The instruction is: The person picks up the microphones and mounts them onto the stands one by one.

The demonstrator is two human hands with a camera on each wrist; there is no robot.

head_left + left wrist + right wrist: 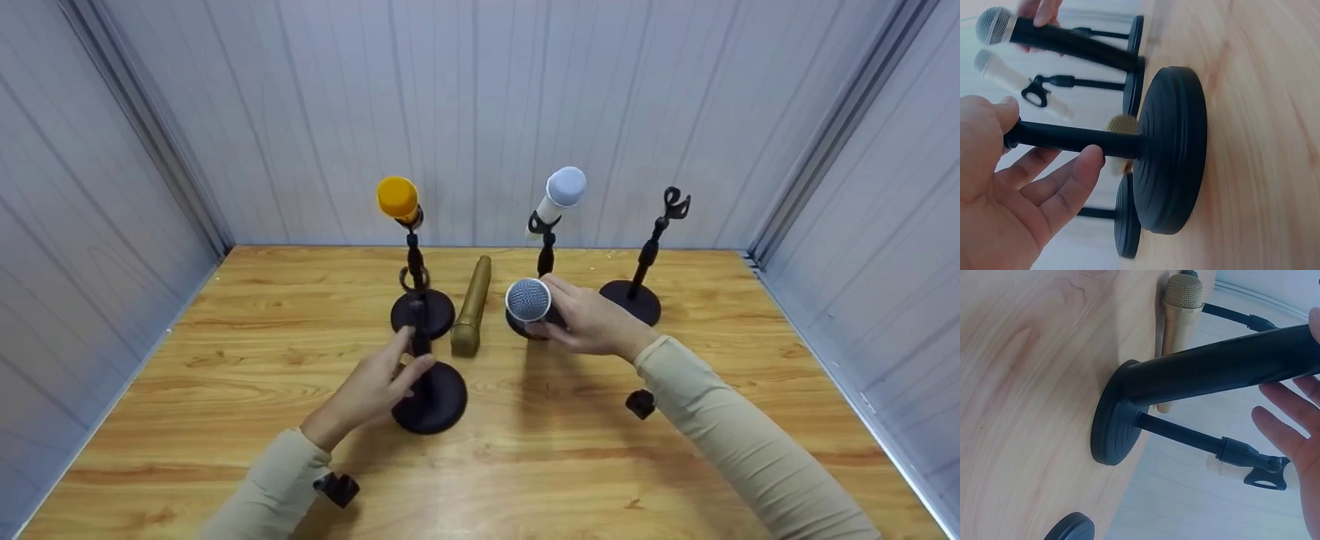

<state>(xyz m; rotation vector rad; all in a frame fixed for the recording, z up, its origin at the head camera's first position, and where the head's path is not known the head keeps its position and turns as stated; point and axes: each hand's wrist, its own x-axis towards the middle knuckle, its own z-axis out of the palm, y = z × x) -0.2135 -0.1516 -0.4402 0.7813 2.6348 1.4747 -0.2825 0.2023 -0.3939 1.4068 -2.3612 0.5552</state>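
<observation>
My left hand (375, 386) grips the post of a black microphone stand (435, 409), thumb on one side and fingers on the other. In the left wrist view its round base (1171, 149) is at the tabletop. The clip atop this stand holds no microphone. My right hand (600, 319) holds a black microphone (1224, 365) with a silver grille (529, 300), its head up and its handle slanting down. Between the hands, a gold microphone (474, 307) lies on the wooden table.
Behind the left hand, a stand holds a yellow-topped microphone (397, 196). A white microphone (566, 186) sits in a stand behind the right hand. Farther right is a stand (646, 255) with a bare clip. Pale panel walls (472, 120) close off the back and sides.
</observation>
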